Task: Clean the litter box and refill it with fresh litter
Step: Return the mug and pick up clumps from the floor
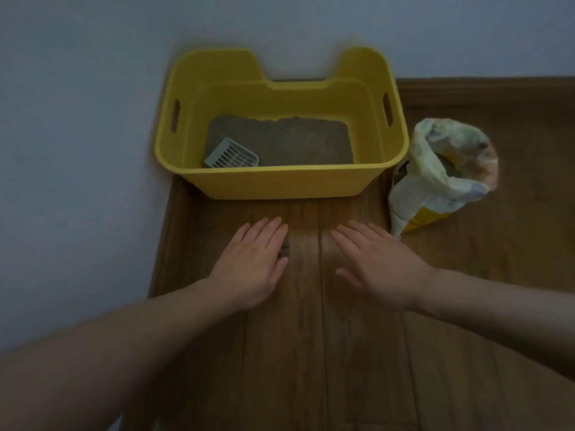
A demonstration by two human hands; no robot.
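Observation:
A yellow plastic litter box (pixel 280 185) stands on the wooden floor against the wall, with a layer of grey-brown litter (pixel 289 140) in its bottom. A pale grey slotted scoop (pixel 231 155) lies in the box's near left corner. To the right of the box stands an opened white and yellow litter bag (pixel 435 178). My left hand (pixel 253 259) and my right hand (pixel 378 264) lie flat, palms down, over the floor in front of the box, fingers spread, holding nothing. A small dark thing (pixel 285 248) shows at my left hand's thumb side; I cannot tell what it is.
A pale wall (pixel 77 135) runs along the left and behind the box. A wooden baseboard (pixel 485 84) lines the back right. Wooden floor planks (pixel 311 353) stretch from the box toward me.

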